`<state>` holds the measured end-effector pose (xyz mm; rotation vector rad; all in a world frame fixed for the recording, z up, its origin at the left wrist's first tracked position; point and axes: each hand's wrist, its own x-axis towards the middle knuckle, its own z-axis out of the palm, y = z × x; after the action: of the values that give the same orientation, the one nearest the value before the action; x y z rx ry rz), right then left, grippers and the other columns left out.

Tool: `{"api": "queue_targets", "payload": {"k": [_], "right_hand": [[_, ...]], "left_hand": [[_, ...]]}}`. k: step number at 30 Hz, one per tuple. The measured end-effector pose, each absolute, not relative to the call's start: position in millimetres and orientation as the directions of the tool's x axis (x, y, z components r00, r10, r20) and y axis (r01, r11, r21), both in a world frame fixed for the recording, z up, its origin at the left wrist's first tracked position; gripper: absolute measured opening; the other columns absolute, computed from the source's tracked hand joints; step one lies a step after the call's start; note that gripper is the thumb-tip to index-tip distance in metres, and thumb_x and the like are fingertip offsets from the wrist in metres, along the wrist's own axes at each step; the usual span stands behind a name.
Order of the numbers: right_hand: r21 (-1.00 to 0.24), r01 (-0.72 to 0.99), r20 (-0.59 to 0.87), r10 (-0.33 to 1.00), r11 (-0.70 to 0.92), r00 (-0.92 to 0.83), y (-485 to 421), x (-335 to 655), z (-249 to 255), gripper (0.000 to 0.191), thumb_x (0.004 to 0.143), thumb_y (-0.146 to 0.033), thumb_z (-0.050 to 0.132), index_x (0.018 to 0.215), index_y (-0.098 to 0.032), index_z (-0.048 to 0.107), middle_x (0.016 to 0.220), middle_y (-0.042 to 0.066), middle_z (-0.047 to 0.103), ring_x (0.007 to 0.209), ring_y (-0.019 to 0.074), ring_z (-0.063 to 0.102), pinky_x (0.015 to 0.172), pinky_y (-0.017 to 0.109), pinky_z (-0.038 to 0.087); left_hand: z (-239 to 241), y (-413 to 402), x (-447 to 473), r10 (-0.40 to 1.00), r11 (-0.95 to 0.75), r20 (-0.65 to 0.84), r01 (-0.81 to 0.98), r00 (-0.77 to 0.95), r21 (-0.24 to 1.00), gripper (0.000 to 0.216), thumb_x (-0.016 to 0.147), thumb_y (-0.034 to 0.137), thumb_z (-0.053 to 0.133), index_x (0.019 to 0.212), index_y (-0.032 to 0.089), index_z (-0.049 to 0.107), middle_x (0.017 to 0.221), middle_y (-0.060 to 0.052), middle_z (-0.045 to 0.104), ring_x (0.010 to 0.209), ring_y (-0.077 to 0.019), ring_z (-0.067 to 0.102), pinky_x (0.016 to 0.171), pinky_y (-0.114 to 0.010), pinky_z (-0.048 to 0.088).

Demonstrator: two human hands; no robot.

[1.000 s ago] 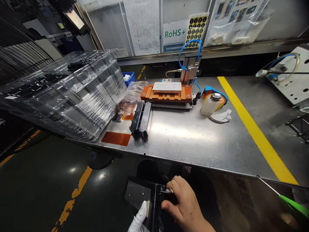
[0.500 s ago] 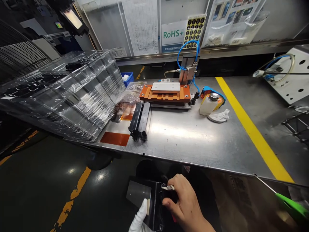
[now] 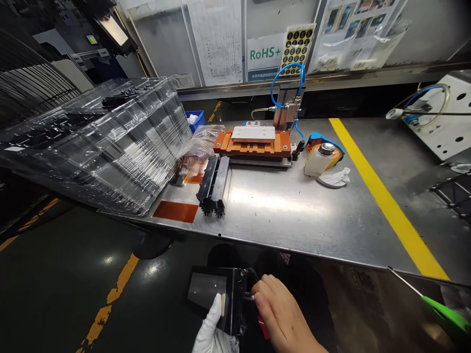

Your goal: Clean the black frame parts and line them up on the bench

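Note:
Low in front of the table's edge, my left hand (image 3: 210,329) in a white glove is closed around a black plastic part (image 3: 208,290) with a smooth, shiny face. Its thumb lies across that face. Bare and curled, my right hand (image 3: 281,311) is at the part's right edge. It grips a small hand tool (image 3: 248,296) with a metal tip; a bit of red handle shows below the fingers. The tip is at the edge of the black part; whether it touches is unclear.
On the metal table (image 3: 279,206) lie two black plastic parts (image 3: 214,185) beside a brown sheet (image 3: 175,211). Behind stands an orange fixture (image 3: 252,147). Stacked clear trays (image 3: 140,142) fill the left. A bottle (image 3: 319,159) and a green-handled tool (image 3: 445,316) are to the right.
The black part has shifted slightly left and turned a little in my left hand. My right hand has rotated, and the tool's tip has moved slightly down and left.

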<state>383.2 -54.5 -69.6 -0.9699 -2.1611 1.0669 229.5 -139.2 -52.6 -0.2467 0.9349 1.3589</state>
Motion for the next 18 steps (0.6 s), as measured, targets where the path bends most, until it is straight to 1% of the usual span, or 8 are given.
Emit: {"api": "queue_targets", "payload": {"k": [3, 6, 10, 12, 13, 15, 16, 18], "right_hand": [[-0.811, 0.374, 0.156, 0.783, 0.449, -0.602, -60.6, 385.1, -72.2, 0.040, 0.107, -0.042, 0.024, 0.084, -0.025, 0.052, 0.076, -0.001, 0.054, 0.068, 0.0163, 0.053, 0.065, 0.031, 0.044], [-0.780, 0.432, 0.203, 0.836, 0.453, -0.509, -63.9, 383.3, -79.2, 0.031, 0.105, -0.044, 0.034, 0.095, -0.026, 0.057, 0.080, 0.000, 0.057, 0.072, 0.0177, 0.056, 0.066, 0.032, 0.044], [-0.648, 0.532, 0.484, 0.834, 0.545, -0.263, -60.8, 381.2, -91.3, 0.020, 0.100, -0.044, 0.051, 0.096, -0.027, 0.062, 0.082, 0.000, 0.057, 0.075, 0.0192, 0.057, 0.072, 0.035, 0.042], [-0.654, 0.530, 0.566, 0.814, 0.540, -0.131, -57.6, 382.9, -92.7, 0.019, 0.099, -0.043, 0.054, 0.095, -0.027, 0.062, 0.085, 0.001, 0.057, 0.077, 0.0197, 0.057, 0.074, 0.035, 0.043], [-0.704, 0.496, 0.547, 0.834, 0.509, -0.080, -56.4, 384.3, -91.4, 0.021, 0.100, -0.044, 0.052, 0.097, -0.027, 0.062, 0.087, 0.002, 0.057, 0.079, 0.0200, 0.058, 0.075, 0.034, 0.044], [-0.855, 0.357, 0.367, 0.925, 0.377, -0.098, -55.6, 386.5, -85.7, 0.030, 0.103, -0.046, 0.039, 0.097, -0.026, 0.061, 0.085, 0.002, 0.058, 0.075, 0.0188, 0.058, 0.069, 0.031, 0.045], [-0.916, 0.280, 0.244, 0.953, 0.288, -0.181, -56.2, 386.9, -82.3, 0.037, 0.105, -0.046, 0.032, 0.094, -0.025, 0.060, 0.081, 0.001, 0.058, 0.069, 0.0173, 0.057, 0.063, 0.029, 0.045], [-0.971, 0.187, 0.064, 0.915, 0.149, -0.398, -58.8, 385.7, -76.6, 0.050, 0.105, -0.051, 0.021, 0.083, -0.024, 0.058, 0.069, -0.001, 0.055, 0.057, 0.0146, 0.052, 0.054, 0.026, 0.041]], "left_hand": [[-51.2, -134.9, 230.8, 0.714, 0.218, -0.694, -0.912, -0.092, 0.346, 0.030, 0.094, 0.038, 0.058, 0.118, 0.020, 0.061, 0.121, -0.008, 0.064, 0.100, -0.0203, 0.064, 0.085, -0.041, 0.056], [-51.0, -132.0, 232.1, 0.701, 0.194, -0.703, -0.917, -0.120, 0.349, 0.031, 0.094, 0.038, 0.058, 0.119, 0.020, 0.061, 0.122, -0.009, 0.063, 0.100, -0.0203, 0.064, 0.085, -0.041, 0.056], [-51.0, -130.4, 234.5, 0.679, 0.171, -0.716, -0.913, -0.164, 0.370, 0.032, 0.094, 0.038, 0.058, 0.120, 0.020, 0.060, 0.123, -0.009, 0.063, 0.101, -0.0206, 0.064, 0.085, -0.042, 0.056], [-51.1, -130.4, 235.4, 0.666, 0.160, -0.721, -0.908, -0.190, 0.387, 0.031, 0.094, 0.038, 0.058, 0.120, 0.020, 0.060, 0.123, -0.009, 0.063, 0.101, -0.0206, 0.064, 0.086, -0.042, 0.056], [-51.2, -130.4, 235.7, 0.660, 0.155, -0.723, -0.905, -0.203, 0.396, 0.031, 0.094, 0.038, 0.058, 0.120, 0.020, 0.061, 0.122, -0.009, 0.063, 0.101, -0.0206, 0.064, 0.086, -0.042, 0.056], [-51.6, -130.1, 236.0, 0.649, 0.146, -0.726, -0.899, -0.228, 0.413, 0.031, 0.094, 0.038, 0.058, 0.119, 0.020, 0.061, 0.122, -0.009, 0.063, 0.101, -0.0206, 0.064, 0.086, -0.042, 0.056], [-51.8, -129.8, 236.0, 0.644, 0.142, -0.727, -0.896, -0.239, 0.420, 0.030, 0.094, 0.038, 0.058, 0.118, 0.020, 0.061, 0.122, -0.009, 0.064, 0.101, -0.0205, 0.064, 0.086, -0.042, 0.056], [-52.2, -129.0, 236.0, 0.635, 0.131, -0.727, -0.891, -0.261, 0.435, 0.030, 0.094, 0.039, 0.057, 0.118, 0.020, 0.062, 0.122, -0.009, 0.064, 0.101, -0.0204, 0.064, 0.087, -0.042, 0.056]]}}
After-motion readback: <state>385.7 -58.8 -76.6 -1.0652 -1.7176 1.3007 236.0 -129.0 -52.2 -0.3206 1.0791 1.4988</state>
